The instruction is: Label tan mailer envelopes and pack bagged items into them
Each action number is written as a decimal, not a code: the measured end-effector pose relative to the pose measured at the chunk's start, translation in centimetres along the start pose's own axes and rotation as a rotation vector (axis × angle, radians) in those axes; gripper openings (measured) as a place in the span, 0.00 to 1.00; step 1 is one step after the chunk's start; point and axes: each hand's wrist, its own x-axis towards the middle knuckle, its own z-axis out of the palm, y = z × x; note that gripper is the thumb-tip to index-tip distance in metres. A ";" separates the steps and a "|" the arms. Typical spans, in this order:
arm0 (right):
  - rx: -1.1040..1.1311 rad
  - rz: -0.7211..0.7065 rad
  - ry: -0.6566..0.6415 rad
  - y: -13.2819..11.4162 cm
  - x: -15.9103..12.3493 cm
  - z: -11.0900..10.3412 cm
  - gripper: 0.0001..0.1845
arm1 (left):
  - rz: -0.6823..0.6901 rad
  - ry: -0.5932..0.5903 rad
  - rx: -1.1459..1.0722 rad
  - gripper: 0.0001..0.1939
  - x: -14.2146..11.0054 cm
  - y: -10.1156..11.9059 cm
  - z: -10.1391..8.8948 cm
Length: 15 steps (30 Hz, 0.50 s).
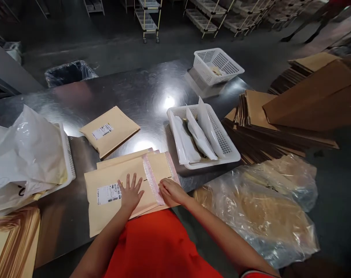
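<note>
A tan padded envelope [111,204] with a white label [108,193] lies on the steel table [129,92] at the near edge. Its flap [159,170] is open at the right end, showing bubble lining and an adhesive strip. My left hand [131,192] rests flat on the envelope just right of the label, fingers spread. My right hand [170,190] has its fingers curled down at the lower corner of the flap, pressing or pinching it. More envelopes lie under this one.
A second labelled envelope [109,130] lies further back. A white basket [202,135] holds white pouches; an emptier basket [217,65] stands behind. Flat cardboard stacks [279,123] and a plastic-wrapped envelope bundle [259,208] are right. A white bin with bags [27,154] sits left.
</note>
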 end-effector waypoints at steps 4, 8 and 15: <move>-0.042 -0.042 -0.106 -0.8 -1.5 1.3 0.10 | -0.028 0.011 -0.015 0.28 0.0 0.0 0.0; 0.010 0.042 -0.065 -1.6 -2.1 3.6 0.08 | -0.040 0.004 -0.040 0.28 0.0 0.0 0.1; 0.298 0.169 0.232 0.5 0.0 -3.4 0.12 | -0.038 -0.043 -0.025 0.29 0.1 -0.2 0.0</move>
